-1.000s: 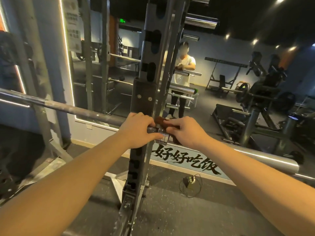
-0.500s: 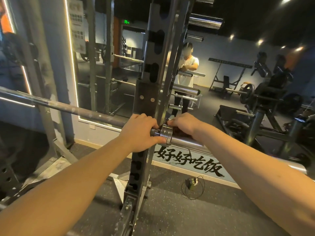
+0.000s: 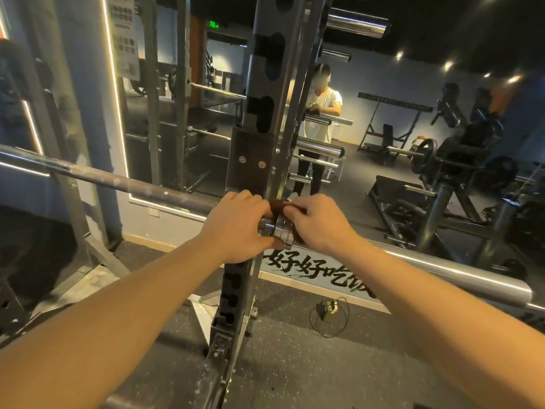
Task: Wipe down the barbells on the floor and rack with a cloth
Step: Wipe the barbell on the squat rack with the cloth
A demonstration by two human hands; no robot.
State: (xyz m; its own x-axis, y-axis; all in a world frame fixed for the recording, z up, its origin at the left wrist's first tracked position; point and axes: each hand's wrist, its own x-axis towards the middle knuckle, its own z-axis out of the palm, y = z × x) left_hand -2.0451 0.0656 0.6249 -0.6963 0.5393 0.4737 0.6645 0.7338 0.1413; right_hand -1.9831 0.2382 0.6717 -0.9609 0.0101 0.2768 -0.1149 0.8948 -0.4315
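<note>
Gym interior: blue-grey wall (image 3: 88, 84) with a large mirror (image 3: 368, 172) edged by a lit LED strip (image 3: 118, 113), reflecting ceiling spotlights (image 3: 448, 65), a green exit sign (image 3: 214, 24) and weight machines (image 3: 460, 160); below, a brush-lettered banner (image 3: 309, 267) and speckled dark floor (image 3: 295, 373) bearing a cabled power strip (image 3: 326, 309).

Two hands showing: left hand (image 3: 236, 228), right hand (image 3: 320, 222). One barbell (image 3: 132, 184) lying on one rack post (image 3: 259, 113). One cloth (image 3: 277, 205), one charger (image 3: 326, 309) showing.

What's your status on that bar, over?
Left hand grips barbell shaft beside the collar. Right hand holds brown cloth on the collar. Rack upright close behind both hands.
</note>
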